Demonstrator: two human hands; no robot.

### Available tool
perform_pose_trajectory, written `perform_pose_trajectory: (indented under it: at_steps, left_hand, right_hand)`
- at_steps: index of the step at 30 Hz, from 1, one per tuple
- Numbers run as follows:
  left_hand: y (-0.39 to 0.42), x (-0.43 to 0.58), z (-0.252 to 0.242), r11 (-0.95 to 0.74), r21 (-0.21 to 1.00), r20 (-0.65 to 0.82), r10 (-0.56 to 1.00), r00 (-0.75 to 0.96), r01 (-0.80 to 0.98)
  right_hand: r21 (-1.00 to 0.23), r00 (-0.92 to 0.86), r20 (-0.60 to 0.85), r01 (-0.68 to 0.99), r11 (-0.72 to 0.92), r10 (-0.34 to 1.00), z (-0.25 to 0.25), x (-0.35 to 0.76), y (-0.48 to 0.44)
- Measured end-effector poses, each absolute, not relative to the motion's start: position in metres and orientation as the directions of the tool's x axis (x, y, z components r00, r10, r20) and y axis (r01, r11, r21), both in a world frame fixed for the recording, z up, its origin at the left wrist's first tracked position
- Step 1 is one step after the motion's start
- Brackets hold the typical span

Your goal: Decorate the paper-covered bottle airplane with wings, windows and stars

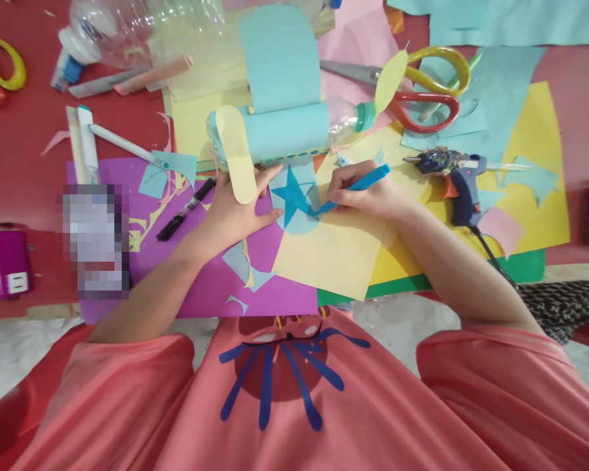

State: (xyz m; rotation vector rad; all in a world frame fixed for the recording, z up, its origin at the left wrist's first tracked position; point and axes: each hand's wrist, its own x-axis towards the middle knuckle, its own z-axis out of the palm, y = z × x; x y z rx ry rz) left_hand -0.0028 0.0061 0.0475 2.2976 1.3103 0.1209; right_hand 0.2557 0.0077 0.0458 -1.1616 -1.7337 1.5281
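Note:
My right hand is closed around a blue marker, its tip down on a light blue paper piece. That piece bears a star, mostly coloured blue, with its right part still pale inside the outline. My left hand lies with fingers spread, thumb and forefinger at the paper's left edge. Just beyond both hands a plastic bottle wrapped in light blue paper lies on its side, with a green cap. A pale yellow rounded strip on it overlaps my left hand.
A glue gun and large scissors lie to the right. At left are a black marker, a white pen and a blurred-out object. Paper scraps cover purple paper. A clear bottle lies at the back.

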Motion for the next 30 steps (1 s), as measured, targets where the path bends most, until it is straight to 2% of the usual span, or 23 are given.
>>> perform_pose_trajectory:
  at_steps: [13,23,30]
  left_hand:
    - [0.0065,-0.0047,0.0435,-0.438,0.463,-0.133,0.825,0.549,0.770]
    - [0.0058,-0.0020,0.0492,-0.417,0.447,-0.172,0.828,0.534,0.791]
    - [0.0050,-0.0034,0.0500,-0.419,0.460,-0.175,0.821,0.543,0.783]
  right_hand:
    - [-0.972,-0.498,-0.138,0.234,-0.020,0.856,0.0429,0.2573,0.0081]
    - [-0.976,-0.512,-0.127,0.215,-0.017,0.849,0.0427,0.2585,0.0094]
    - [-0.989,-0.361,-0.093,0.141,-0.045,0.928,0.0401,0.2545,0.0085]
